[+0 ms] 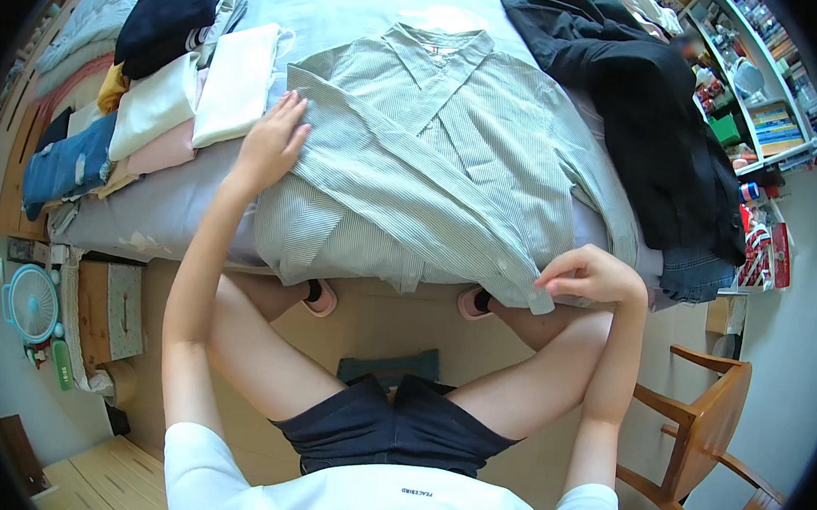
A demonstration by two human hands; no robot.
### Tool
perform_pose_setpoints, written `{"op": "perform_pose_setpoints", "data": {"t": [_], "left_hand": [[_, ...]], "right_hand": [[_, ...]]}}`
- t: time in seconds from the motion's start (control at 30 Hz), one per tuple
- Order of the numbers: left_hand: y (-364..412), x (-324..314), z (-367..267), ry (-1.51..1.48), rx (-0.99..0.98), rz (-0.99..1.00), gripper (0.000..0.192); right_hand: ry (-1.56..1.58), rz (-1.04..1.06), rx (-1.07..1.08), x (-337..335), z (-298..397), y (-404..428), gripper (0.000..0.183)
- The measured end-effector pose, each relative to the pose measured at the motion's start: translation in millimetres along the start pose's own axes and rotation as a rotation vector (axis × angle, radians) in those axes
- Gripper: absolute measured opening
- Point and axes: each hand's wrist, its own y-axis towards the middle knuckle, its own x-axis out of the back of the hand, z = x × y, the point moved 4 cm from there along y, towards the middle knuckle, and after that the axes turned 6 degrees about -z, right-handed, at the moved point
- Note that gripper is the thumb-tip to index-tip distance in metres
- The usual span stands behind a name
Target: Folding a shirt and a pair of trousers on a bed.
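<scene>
A green-and-white striped collared shirt (450, 165) lies spread on the bed, its collar away from me. One sleeve is folded diagonally across its front, with the cuff at the bed's near edge. My left hand (272, 139) rests flat at the shirt's left edge near the folded shoulder, fingers extended, beside a folded white garment (234, 83). At the right, my right hand (588, 275) is beside the cuff, thumb and forefinger close to its edge; whether they pinch the fabric cannot be told. The other sleeve lies along the shirt's right side.
Folded clothes, including ripped blue jeans (70, 164) and a dark garment (166, 18), are stacked at the left. Black clothing (652, 123) lies along the right. A wooden chair (706, 425) stands at lower right, a small blue fan (32, 303) at left, and shelves (754, 87) at upper right.
</scene>
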Motion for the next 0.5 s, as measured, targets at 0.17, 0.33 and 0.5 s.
{"op": "perform_pose_setpoints", "data": {"t": [0.17, 0.33, 0.5], "left_hand": [[-1.2, -22.1, -1.1, 0.225, 0.024, 0.093, 0.066], [0.6, -24.4, -35.8, 0.042, -0.125, 0.202, 0.068], [-5.5, -29.1, -46.6, 0.072, -0.122, 0.136, 0.066]], "right_hand": [[0.284, -0.428, -0.162, 8.5, 11.9, 16.3, 0.019], [-0.112, -0.535, -0.038, 10.2, 8.1, 17.1, 0.029], [0.326, -0.766, -0.772, 37.5, -52.2, -46.0, 0.063]]}}
